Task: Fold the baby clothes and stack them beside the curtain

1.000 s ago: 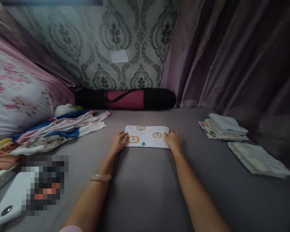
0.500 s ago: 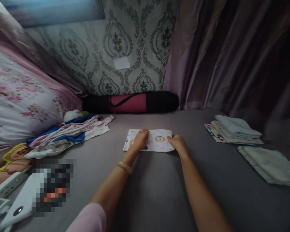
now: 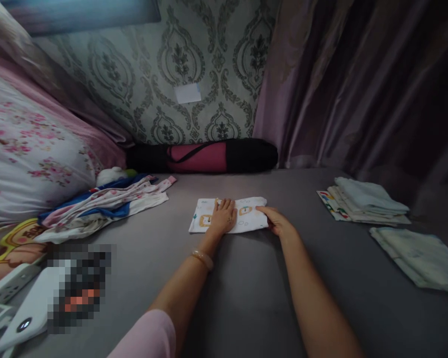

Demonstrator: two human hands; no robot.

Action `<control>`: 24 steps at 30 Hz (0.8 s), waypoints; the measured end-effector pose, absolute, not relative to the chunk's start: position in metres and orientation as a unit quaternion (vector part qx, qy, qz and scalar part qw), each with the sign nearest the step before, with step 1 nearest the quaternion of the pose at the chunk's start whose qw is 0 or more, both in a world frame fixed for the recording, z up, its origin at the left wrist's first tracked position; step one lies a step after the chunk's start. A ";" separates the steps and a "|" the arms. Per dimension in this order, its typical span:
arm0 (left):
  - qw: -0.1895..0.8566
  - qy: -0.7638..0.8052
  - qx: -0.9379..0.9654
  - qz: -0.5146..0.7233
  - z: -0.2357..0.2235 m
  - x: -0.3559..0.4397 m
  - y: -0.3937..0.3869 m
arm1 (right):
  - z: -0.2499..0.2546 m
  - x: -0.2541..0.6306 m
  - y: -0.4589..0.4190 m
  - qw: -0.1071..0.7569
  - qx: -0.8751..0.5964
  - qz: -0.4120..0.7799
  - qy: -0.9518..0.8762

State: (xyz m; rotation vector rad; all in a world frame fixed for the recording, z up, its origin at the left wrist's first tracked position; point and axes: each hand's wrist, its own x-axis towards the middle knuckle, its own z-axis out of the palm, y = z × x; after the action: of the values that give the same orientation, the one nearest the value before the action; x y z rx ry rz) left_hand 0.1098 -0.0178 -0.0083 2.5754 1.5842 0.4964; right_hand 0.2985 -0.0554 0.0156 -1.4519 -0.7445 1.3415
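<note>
Bare grey sheet (image 3: 246, 288) runs from the near edge up to the printed cloth (image 3: 252, 216), open between the two forearms. Beyond the cloth, a low strip of sheet leads to the black-and-red bag (image 3: 197, 158), which closes off the far side along the wall. On the left, rumpled clothes (image 3: 108, 204) and, nearer, a white power strip (image 3: 17, 283) block passage. On the right, an open lane ends at two folded piles (image 3: 371, 196).

The left hand (image 3: 224, 217) presses flat on the folded white cloth (image 3: 246, 221); the right hand (image 3: 278, 220) pinches its right edge.
</note>
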 end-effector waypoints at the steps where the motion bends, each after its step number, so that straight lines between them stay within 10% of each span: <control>1: 0.037 0.518 0.840 0.157 -0.007 0.110 -0.019 | 0.018 0.296 -0.056 0.503 -0.581 0.568 -0.294; 10: 0.026 0.510 0.843 0.168 -0.011 0.110 -0.019 | 0.045 0.256 -0.057 0.573 -0.480 0.607 -0.270; 24: 0.089 0.567 0.793 0.204 0.010 0.049 -0.020 | 0.072 0.171 -0.036 0.440 -0.563 0.569 -0.408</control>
State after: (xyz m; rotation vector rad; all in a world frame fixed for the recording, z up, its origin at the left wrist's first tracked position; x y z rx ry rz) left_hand 0.0494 -0.0196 0.0096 2.3587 1.6875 0.6055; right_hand 0.1712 -0.0361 0.0715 -1.3990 -1.0136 1.4124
